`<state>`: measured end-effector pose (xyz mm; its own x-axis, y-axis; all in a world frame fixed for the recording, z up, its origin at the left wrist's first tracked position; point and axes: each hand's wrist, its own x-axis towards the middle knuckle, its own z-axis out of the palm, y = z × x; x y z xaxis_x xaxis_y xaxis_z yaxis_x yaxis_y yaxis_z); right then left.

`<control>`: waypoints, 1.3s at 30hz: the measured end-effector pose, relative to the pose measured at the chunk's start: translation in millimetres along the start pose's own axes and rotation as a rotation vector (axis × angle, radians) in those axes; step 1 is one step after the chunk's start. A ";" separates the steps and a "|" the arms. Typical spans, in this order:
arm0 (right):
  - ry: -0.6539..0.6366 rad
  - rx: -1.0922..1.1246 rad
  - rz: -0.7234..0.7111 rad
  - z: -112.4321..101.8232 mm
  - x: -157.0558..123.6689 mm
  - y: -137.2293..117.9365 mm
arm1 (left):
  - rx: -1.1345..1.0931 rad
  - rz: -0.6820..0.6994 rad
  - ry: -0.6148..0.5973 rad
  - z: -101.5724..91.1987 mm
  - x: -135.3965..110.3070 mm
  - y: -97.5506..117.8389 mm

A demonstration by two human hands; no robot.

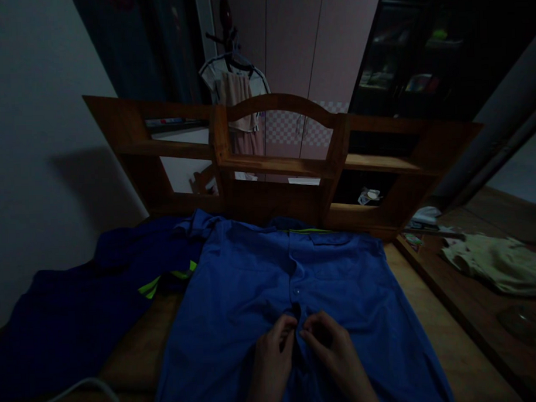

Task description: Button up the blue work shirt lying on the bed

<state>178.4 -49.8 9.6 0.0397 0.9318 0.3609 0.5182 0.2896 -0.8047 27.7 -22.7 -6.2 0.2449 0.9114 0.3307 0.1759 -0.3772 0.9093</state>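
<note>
A blue button-up work shirt [248, 272] lies spread face up on a wooden table, its collar end toward the shelf. One button [297, 291] shows on the front placket, above my hands. My left hand [275, 344] pinches the left edge of the front opening between thumb and fingers. Just across the gap, my right hand [328, 339] pinches the right edge of the same placket. The fingertips of both hands are close together but apart. Any button under the fingers is hidden.
Darker blue clothing [100, 300] with yellow-green strips lies at the left. A wooden shelf [275, 165] stands along the table's back edge. A white cable [81, 383] curves at the lower left. Pale cloth [494, 260] rests on a surface at the right.
</note>
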 end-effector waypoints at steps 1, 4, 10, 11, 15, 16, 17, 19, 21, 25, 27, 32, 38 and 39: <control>0.000 -0.003 -0.002 0.0 -0.6 0.0 | 0.006 0.002 0.004 0.1 0.0 -0.4; 0.013 -0.001 -0.016 0.5 -2.1 0.5 | 0.004 -0.001 0.012 -0.2 -1.5 0.6; 0.008 0.009 -0.053 0.8 -2.7 1.4 | -0.078 -0.037 0.029 -0.1 -5.5 7.6; 0.005 0.007 -0.063 0.7 -2.7 1.8 | -0.102 -0.043 0.020 0.0 -5.2 8.2; -0.009 -0.023 -0.110 1.1 -3.8 3.5 | -0.142 -0.040 0.012 -0.3 -3.1 7.7; -0.010 -0.027 -0.121 1.4 -4.2 4.0 | -0.143 -0.041 0.014 -0.5 -2.7 7.2; -0.009 -0.031 -0.129 1.8 -4.6 4.4 | -0.146 -0.043 0.014 -0.7 -2.5 6.6; -0.007 -0.034 -0.137 2.5 -5.2 5.2 | -0.166 -0.046 0.012 -0.8 -2.5 5.4; -0.007 -0.035 -0.136 3.0 -5.3 5.6 | -0.193 -0.048 0.013 -0.5 -2.6 4.2; -0.005 -0.034 -0.143 3.0 -5.5 4.3 | -0.213 -0.061 0.007 -0.6 -2.3 2.3; -0.004 -0.032 -0.142 2.9 -6.0 2.9 | -0.215 -0.062 -0.006 -1.4 -1.8 1.5; 0.006 -0.030 -0.128 2.7 -7.3 0.3 | -0.236 -0.066 -0.007 -2.6 -0.6 0.2; 0.015 -0.028 -0.151 1.6 -7.8 -2.5 | -0.275 -0.076 -0.005 -3.7 0.2 0.3; 0.012 -0.025 -0.154 1.3 -7.8 -2.7 | -0.279 -0.076 -0.010 -4.1 0.5 0.3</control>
<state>175.6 -57.6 8.4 -0.0316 0.8742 0.4845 0.5398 0.4229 -0.7278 24.0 -21.7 -4.7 0.2503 0.9333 0.2574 -0.0741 -0.2466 0.9663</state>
